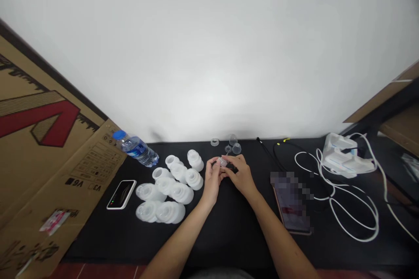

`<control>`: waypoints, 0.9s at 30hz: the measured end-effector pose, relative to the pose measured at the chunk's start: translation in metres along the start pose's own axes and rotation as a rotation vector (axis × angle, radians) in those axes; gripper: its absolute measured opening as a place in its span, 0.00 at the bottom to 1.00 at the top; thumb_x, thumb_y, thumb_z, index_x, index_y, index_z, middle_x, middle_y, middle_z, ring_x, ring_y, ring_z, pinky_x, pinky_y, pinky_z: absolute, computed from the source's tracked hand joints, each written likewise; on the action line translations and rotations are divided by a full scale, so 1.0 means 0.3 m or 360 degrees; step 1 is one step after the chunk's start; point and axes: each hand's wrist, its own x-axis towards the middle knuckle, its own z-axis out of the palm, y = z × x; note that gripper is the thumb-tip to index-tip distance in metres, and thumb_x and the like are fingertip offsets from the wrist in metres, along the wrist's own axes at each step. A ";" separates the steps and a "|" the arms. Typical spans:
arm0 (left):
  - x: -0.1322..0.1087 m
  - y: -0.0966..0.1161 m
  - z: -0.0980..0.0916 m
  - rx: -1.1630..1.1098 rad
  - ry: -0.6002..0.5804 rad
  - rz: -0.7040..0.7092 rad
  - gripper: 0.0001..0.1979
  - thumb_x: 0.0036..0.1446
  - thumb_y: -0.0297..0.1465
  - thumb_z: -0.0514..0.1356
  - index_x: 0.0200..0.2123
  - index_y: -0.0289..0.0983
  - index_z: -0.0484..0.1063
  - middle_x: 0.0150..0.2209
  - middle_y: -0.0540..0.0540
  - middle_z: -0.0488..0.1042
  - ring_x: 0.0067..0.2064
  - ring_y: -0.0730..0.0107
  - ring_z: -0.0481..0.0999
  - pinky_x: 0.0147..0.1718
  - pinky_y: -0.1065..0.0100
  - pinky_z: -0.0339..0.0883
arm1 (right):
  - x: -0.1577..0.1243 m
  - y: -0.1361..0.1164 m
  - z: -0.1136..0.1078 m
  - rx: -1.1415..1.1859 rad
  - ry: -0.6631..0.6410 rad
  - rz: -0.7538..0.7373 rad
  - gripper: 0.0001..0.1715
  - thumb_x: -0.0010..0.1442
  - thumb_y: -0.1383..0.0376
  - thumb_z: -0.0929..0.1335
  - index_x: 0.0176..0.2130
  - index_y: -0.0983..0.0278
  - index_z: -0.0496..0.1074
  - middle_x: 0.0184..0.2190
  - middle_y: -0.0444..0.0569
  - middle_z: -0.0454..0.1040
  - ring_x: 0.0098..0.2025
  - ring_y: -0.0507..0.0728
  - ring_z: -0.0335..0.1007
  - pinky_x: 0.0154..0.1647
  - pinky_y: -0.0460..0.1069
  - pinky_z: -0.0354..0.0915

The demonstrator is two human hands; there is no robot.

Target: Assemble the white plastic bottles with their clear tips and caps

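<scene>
Both hands meet above the black table near the wall. Between their fingertips is a small translucent plastic piece (223, 161), perhaps a bottle nipple; its exact kind is too small to make out. My left hand (212, 178) is closed around its left side, while the fingers of my right hand (240, 175) pinch it from the right. Just beyond them lie a white screw ring (214, 141), clear domed caps (236, 148) and a small clear ring (228, 149). Several white feeding bottles (175, 212) stand in a cluster left of my left hand, some with clear tops and some open-necked.
A water bottle (137, 150) lies tilted at the back left beside a cardboard box (55, 161). Nearby is a white-framed device (121, 195). To the right are a phone (293, 209), looped white cables (355, 237) and a white plastic device (347, 157). A white wall (209, 52) borders the table.
</scene>
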 end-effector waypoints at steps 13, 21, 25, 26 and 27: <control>-0.007 0.020 0.029 -0.0337 -0.0050 -0.0169 0.20 0.56 0.42 0.78 0.48 0.39 0.83 0.49 0.43 0.84 0.52 0.60 0.83 0.48 0.65 0.75 | -0.012 -0.007 0.002 -0.0135 -0.0089 -0.0193 0.32 0.68 0.67 0.72 0.67 0.48 0.74 0.55 0.51 0.82 0.51 0.66 0.72 0.53 0.63 0.75; 0.011 -0.032 0.015 -0.0402 -0.0043 -0.0227 0.21 0.52 0.43 0.80 0.43 0.36 0.86 0.46 0.40 0.85 0.47 0.61 0.82 0.43 0.67 0.69 | -0.006 0.038 -0.009 -0.0090 0.0036 0.0071 0.18 0.75 0.52 0.68 0.53 0.56 0.83 0.48 0.54 0.82 0.50 0.64 0.77 0.53 0.60 0.74; 0.015 -0.038 0.018 -0.0394 -0.0039 -0.0260 0.24 0.50 0.47 0.80 0.44 0.36 0.87 0.47 0.37 0.85 0.50 0.57 0.82 0.39 0.68 0.65 | 0.002 0.045 -0.003 -0.0184 0.0113 0.0069 0.23 0.74 0.49 0.67 0.54 0.60 0.81 0.52 0.57 0.82 0.54 0.65 0.77 0.57 0.61 0.72; 0.015 -0.037 0.018 -0.0394 -0.0031 -0.0262 0.25 0.49 0.48 0.80 0.44 0.36 0.87 0.48 0.37 0.85 0.50 0.56 0.82 0.39 0.68 0.65 | 0.007 0.031 0.001 -0.0236 0.0195 0.0061 0.24 0.74 0.48 0.67 0.56 0.61 0.80 0.53 0.57 0.81 0.53 0.65 0.77 0.56 0.62 0.72; 0.015 -0.037 0.019 -0.0394 -0.0024 -0.0264 0.25 0.49 0.48 0.80 0.44 0.36 0.87 0.49 0.37 0.85 0.50 0.56 0.81 0.39 0.68 0.65 | 0.015 0.007 0.006 -0.0305 0.0311 0.0040 0.25 0.74 0.48 0.67 0.57 0.62 0.79 0.53 0.58 0.81 0.51 0.65 0.77 0.54 0.62 0.72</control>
